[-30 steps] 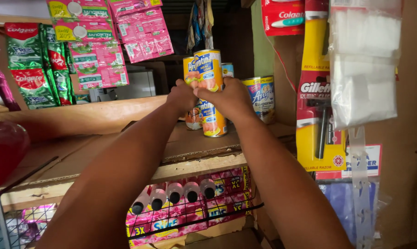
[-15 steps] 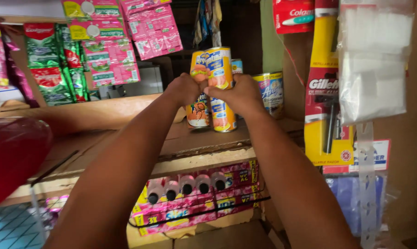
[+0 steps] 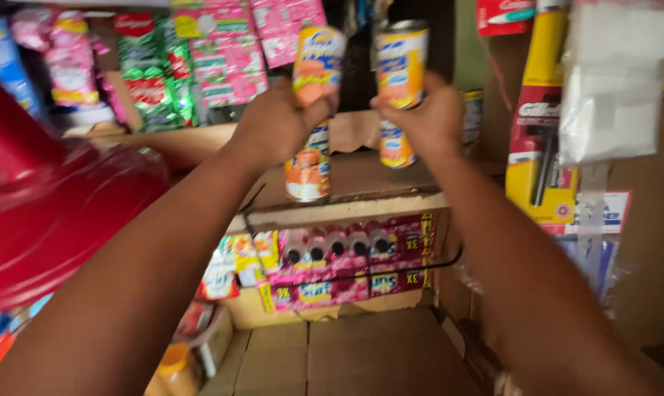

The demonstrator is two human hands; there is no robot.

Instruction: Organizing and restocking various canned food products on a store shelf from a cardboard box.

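Here, each of your hands is closed around cans with yellow and orange labels, held up in front of a shop shelf. Your left hand (image 3: 277, 121) is wrapped tight around two cans stacked end to end: the upper left can (image 3: 319, 62) stands above your fist, and the lower left can (image 3: 308, 170) hangs below it, its base level with the wooden shelf (image 3: 361, 209) front edge. Your right hand (image 3: 427, 117) grips two more in the same way, the upper right can (image 3: 401, 62) above and the lower right can (image 3: 396, 145) below, this one higher over the shelf board. That makes four cans in your hands, two in each. The two stacks are near each other but apart, with a dark gap between them.

One more can (image 3: 473, 117) stands further back on the shelf, just right of your right hand, partly hidden. The shelf board under the cans is mostly bare. Under its front edge a row of four small dark-capped bottles (image 3: 337, 243) sits in a pink display pack. Cardboard boxes (image 3: 354, 352) lie flat below that.

Hanging sachet strips (image 3: 200, 59) in green, red and pink fill the wall behind on the left. A yellow card with a razor (image 3: 541, 158) hangs close on the right, beside clear plastic bags (image 3: 614, 81). A large blurred red object (image 3: 60, 213) crowds your left arm.
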